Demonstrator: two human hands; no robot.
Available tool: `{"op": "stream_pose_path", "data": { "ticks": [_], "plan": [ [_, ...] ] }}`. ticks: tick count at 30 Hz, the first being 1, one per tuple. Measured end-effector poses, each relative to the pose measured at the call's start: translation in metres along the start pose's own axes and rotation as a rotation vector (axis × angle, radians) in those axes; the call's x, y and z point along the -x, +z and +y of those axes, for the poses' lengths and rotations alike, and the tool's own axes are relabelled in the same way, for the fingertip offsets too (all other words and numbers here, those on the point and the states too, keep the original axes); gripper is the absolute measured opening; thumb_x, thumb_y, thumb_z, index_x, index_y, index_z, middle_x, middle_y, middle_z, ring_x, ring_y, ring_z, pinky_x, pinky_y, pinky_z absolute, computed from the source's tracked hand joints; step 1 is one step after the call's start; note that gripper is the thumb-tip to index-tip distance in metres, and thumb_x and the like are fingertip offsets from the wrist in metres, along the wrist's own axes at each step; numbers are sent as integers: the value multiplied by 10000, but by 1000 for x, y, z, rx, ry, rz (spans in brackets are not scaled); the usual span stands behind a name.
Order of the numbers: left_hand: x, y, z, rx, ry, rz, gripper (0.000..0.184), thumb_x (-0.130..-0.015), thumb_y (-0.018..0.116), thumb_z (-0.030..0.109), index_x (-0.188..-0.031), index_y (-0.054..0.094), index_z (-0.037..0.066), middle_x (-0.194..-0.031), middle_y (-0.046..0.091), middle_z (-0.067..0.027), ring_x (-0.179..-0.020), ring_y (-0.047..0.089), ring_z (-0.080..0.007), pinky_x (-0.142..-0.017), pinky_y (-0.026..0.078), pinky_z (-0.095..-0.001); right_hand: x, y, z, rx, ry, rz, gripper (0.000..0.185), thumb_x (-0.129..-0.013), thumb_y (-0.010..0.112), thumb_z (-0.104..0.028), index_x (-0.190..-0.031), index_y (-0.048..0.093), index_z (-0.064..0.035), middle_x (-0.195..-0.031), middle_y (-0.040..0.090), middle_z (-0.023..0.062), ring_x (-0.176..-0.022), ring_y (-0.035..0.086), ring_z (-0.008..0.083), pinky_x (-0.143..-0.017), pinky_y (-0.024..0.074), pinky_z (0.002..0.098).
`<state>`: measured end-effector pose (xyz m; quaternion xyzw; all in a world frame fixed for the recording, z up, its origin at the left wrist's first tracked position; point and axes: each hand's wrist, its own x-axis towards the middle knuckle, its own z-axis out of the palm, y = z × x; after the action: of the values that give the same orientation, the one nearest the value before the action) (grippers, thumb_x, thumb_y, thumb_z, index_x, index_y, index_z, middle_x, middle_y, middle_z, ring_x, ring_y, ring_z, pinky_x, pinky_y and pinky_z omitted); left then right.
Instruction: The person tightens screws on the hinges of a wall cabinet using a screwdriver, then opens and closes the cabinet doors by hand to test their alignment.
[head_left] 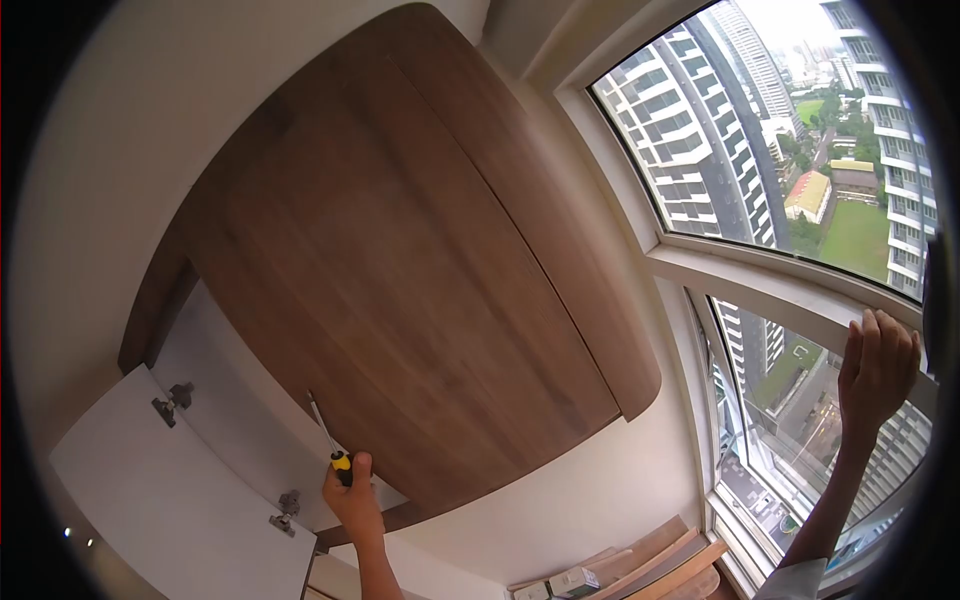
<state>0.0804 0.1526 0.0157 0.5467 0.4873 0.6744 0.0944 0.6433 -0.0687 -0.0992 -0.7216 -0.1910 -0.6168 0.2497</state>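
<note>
A screwdriver [341,462] with a yellow and black handle is held in my left hand [352,495], its metal shaft pointing up and left. The tip lies in front of the lower left edge of a brown wood-grain cabinet door [400,250]; whether it touches cannot be made out. To the left a white door [180,480] hangs open on two metal hinges, the upper hinge [173,403] and the lower hinge [285,511]. My right hand [880,370] is raised at the right, its fingers wrapped over the white window crossbar [770,284].
Large window panes at the right show high buildings [690,130] and a green field [855,240] far below. Wooden boards [650,570] and a white box [574,583] lie at the bottom, under the cabinet. Two small lights show at the lower left.
</note>
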Motion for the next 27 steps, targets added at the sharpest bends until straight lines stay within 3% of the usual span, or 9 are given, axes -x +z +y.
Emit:
{"op": "stream_pose_path", "data": {
  "ticks": [2, 4, 7, 11, 15, 18, 21, 26, 27],
  "plan": [
    [-3, -1, -11, -69, 107, 37, 316, -894, 791, 304, -853, 579, 72, -706, 513, 46, -570, 457, -49, -493, 385, -214, 6, 7, 5, 37, -8, 7, 178, -986, 650, -248, -1090, 688, -109, -1096, 686, 39, -1067, 644, 223, -1074, 444, 442],
    [1, 3, -4, -35, 90, 39, 321, -893, 794, 306, -854, 577, 73, -706, 513, 46, -574, 459, -51, -496, 392, -216, 11, 12, 6, 67, -4, 15, 168, -988, 656, -250, -1089, 688, -119, -1093, 697, 38, -1057, 655, 219, -1042, 475, 426],
    [4, 5, 3, -8, 67, 40, 322, -894, 797, 308, -860, 577, 75, -708, 515, 48, -577, 461, -52, -499, 400, -218, 16, 19, 14, 76, -69, 37, 178, -1016, 623, -226, -1106, 696, -91, -1104, 716, 69, -977, 692, 269, -871, 557, 370],
    [6, 9, 0, 13, 66, 63, 299, -908, 789, 296, -878, 586, 78, -719, 524, 49, -574, 461, -49, -500, 399, -217, 30, 31, 21, 85, -75, -22, 187, -1030, 609, -237, -1120, 700, -102, -1124, 725, 77, -985, 710, 257, -814, 587, 310],
    [9, 10, 2, 20, 69, 54, 272, -917, 779, 282, -897, 601, 77, -731, 539, 48, -571, 468, -48, -502, 397, -213, 43, 39, 31, 58, -90, -92, 197, -1033, 607, -221, -1172, 702, -119, -1028, 743, 52, -849, 720, 191, -729, 582, 273],
    [10, 11, 2, 16, 44, 50, 280, -913, 782, 297, -915, 613, 74, -739, 555, 45, -565, 476, -53, -509, 394, -211, 51, 46, 38, 47, -83, -151, 224, -1026, 624, -233, -1190, 711, -108, -950, 749, 52, -789, 715, 191, -681, 568, 255],
    [14, 8, -3, -66, 27, 27, 300, -910, 782, 320, -933, 619, 69, -742, 564, 39, -555, 478, -58, -511, 389, -215, 61, 54, 52, 15, -142, -65, 245, -1018, 640, -250, -1201, 733, -117, -958, 767, 49, -772, 723, 177, -643, 554, 244],
    [23, 7, -6, -168, 62, -40, 336, -900, 788, 335, -961, 623, 49, -776, 592, 22, -560, 477, -58, -514, 389, -220, 49, 41, 59, 260, -227, 57, 308, -973, 702, -298, -1240, 731, -147, -1144, 753, 28, -953, 737, 146, -767, 578, 238],
    [26, 8, -7, -180, 69, -34, 339, -897, 791, 333, -967, 626, 45, -780, 593, 19, -560, 475, -58, -514, 388, -219, 9, 18, 28, 199, -247, 181, 217, -1013, 600, -350, -1041, 705, -162, -966, 690, -14, -804, 621, 139, -713, 471, 278]
  ]
}}
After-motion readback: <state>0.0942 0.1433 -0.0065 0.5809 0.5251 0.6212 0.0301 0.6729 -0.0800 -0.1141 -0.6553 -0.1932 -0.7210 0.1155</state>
